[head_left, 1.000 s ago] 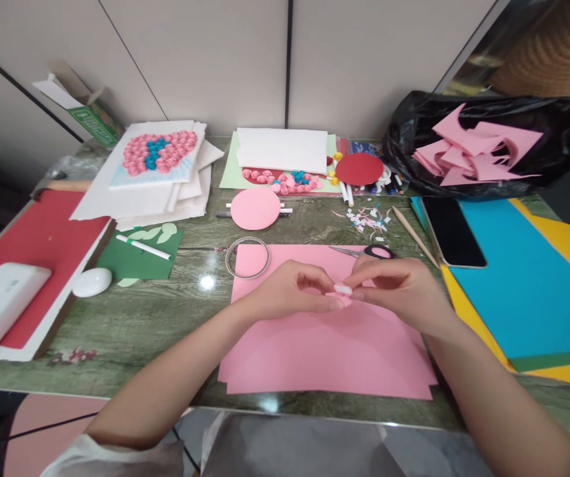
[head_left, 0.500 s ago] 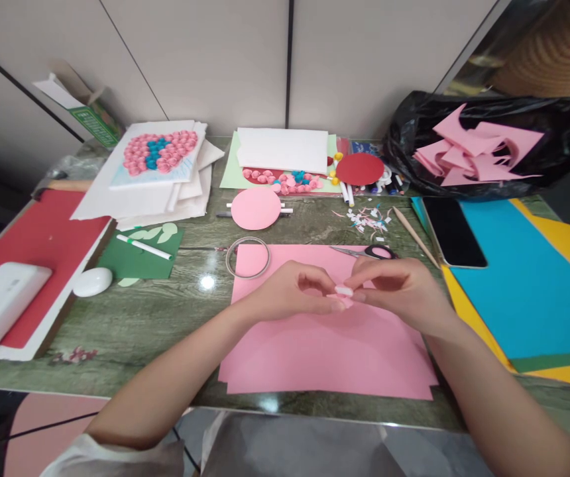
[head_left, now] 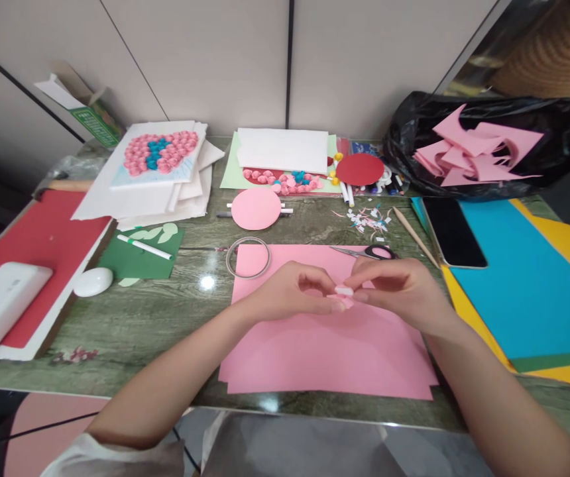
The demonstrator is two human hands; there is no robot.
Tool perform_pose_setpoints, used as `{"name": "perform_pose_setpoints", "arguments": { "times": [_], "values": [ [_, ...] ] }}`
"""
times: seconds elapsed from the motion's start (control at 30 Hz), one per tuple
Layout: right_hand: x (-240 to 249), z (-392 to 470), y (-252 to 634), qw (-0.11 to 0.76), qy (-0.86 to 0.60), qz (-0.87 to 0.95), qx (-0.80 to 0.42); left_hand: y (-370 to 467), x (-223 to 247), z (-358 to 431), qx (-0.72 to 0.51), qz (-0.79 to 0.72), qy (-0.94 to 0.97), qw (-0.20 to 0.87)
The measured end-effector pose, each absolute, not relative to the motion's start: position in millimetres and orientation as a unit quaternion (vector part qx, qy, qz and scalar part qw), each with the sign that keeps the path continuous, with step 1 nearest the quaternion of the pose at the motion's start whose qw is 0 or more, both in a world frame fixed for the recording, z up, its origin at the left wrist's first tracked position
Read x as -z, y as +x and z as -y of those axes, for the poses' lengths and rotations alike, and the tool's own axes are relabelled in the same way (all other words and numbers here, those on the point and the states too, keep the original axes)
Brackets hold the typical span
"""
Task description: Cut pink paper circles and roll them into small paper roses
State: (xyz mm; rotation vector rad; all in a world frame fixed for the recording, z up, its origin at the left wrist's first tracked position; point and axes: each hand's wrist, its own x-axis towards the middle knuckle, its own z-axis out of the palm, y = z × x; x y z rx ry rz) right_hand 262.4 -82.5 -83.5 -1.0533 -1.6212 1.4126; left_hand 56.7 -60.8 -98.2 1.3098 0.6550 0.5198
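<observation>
My left hand (head_left: 305,290) pinches a small pink paper piece (head_left: 346,302) between thumb and fingers. From the other side my right hand (head_left: 399,289) closes its fingertips on the same piece, where a small white strip (head_left: 344,291) shows on top. Both hands are over large pink sheets (head_left: 325,361) on the table. Black-handled scissors (head_left: 364,252) lie just behind my right hand. A roll of tape (head_left: 248,257) rests on the sheets' back left corner, and a pink paper oval (head_left: 256,209) lies behind it.
At the right, a black phone (head_left: 455,232) lies on blue sheets (head_left: 528,285), with a wooden stick (head_left: 415,236) beside them. A black bag (head_left: 404,132) holds pink scraps. Paper bits (head_left: 368,220) lie behind the scissors. A white case (head_left: 6,308) stands at the left.
</observation>
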Motion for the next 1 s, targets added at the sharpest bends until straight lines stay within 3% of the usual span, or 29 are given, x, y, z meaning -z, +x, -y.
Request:
{"name": "perform_pose_setpoints", "arguments": {
  "times": [1.0],
  "values": [
    [81.8,82.7,260.2,0.368,-0.415,0.634,-0.539,57.1,97.9,61.0,-0.225,-0.303,0.583,0.72]
  ]
}}
